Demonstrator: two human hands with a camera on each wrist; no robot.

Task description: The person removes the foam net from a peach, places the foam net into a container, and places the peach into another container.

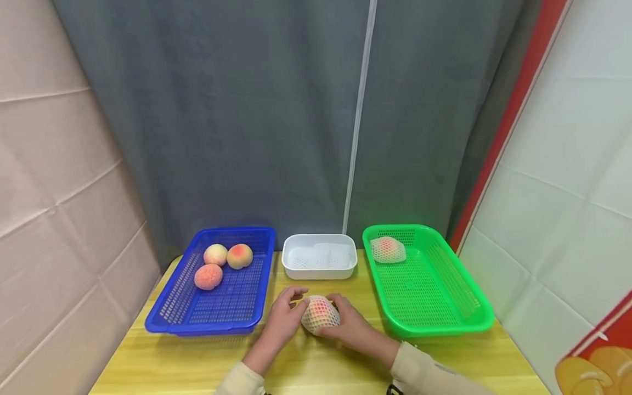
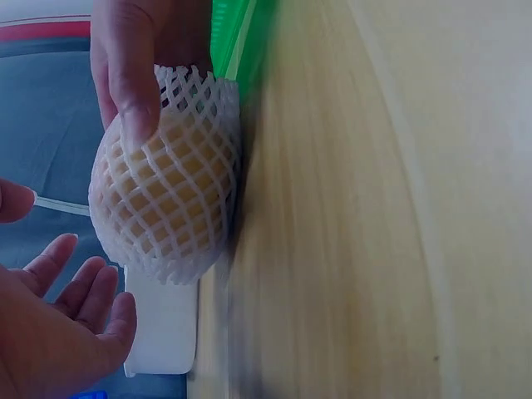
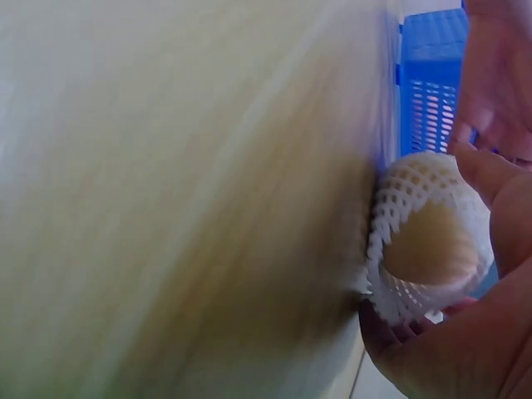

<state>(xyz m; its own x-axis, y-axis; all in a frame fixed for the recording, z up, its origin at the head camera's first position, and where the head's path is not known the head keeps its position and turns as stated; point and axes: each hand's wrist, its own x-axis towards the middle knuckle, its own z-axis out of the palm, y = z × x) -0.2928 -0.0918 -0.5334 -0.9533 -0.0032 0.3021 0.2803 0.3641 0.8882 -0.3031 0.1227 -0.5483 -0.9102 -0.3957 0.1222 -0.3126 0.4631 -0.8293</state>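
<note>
A peach in a white foam net [image 1: 321, 314] is at the front middle of the wooden table, between both hands. My right hand [image 1: 354, 328] holds it from the right, thumb and fingers curled round the netted fruit. On the other side is my left hand [image 1: 283, 317], its fingers loosely bent. The left wrist view shows this left hand [image 2: 66, 320] apart from the fruit, holding nothing. In the right wrist view, bare peach skin [image 3: 431, 243] shows through the net's open end.
At the left, a blue basket [image 1: 217, 328] holds three bare peaches [image 1: 208, 277]. A white container [image 1: 320, 273] stands at the back middle; its pale contents are unclear. At the right, a green basket [image 1: 429, 307] holds another netted peach [image 1: 388, 250]. Behind hangs a grey curtain [image 1: 247, 120].
</note>
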